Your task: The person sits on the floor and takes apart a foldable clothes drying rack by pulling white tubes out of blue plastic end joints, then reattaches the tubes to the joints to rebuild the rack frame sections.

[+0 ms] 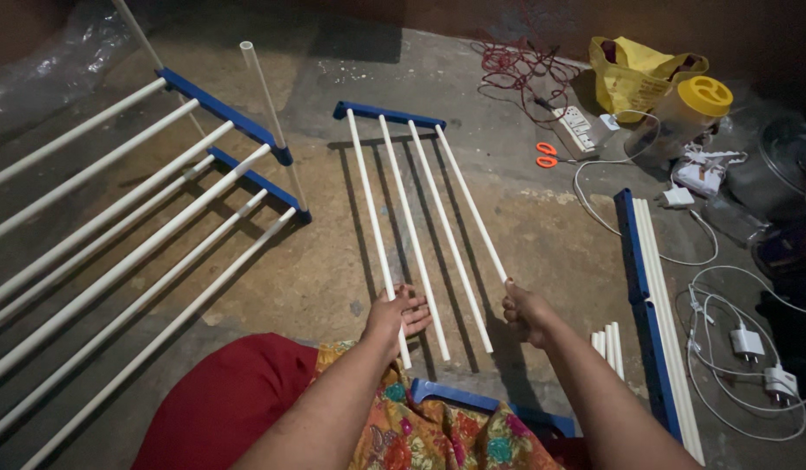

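Head camera view, looking down at a concrete floor (316,278) where a person sits amid the parts of a clothes-drying rack. The left hand (394,315) lies open, fingers spread flat across the near ends of two white rods of a four-rod rack panel (416,218). The right hand (527,312) is closed in a fist around the near end of the panel's rightmost rod (473,204). The four rods fan out from a blue end bar (388,114) at the far side of the floor and run back toward the person, their near ends free.

A larger assembled rack section (124,226), white rods between blue bars, fills the floor's left side. Along the right side lies a bundle of white rods with a blue bar (651,287), and a few short rod ends (607,341) sit just beside the right forearm. Another blue bar (460,399) rests against the person's patterned, floral garment (420,431) at the near edge, beside a red cloth (220,405).

Near the floor's far right corner are orange-handled scissors (546,155), a white power strip (580,129), a tangle of red wire (518,65), a yellow bag (634,74) and a clear jar with a yellow lid (686,117). White chargers and cables (751,348) trail along the right edge.
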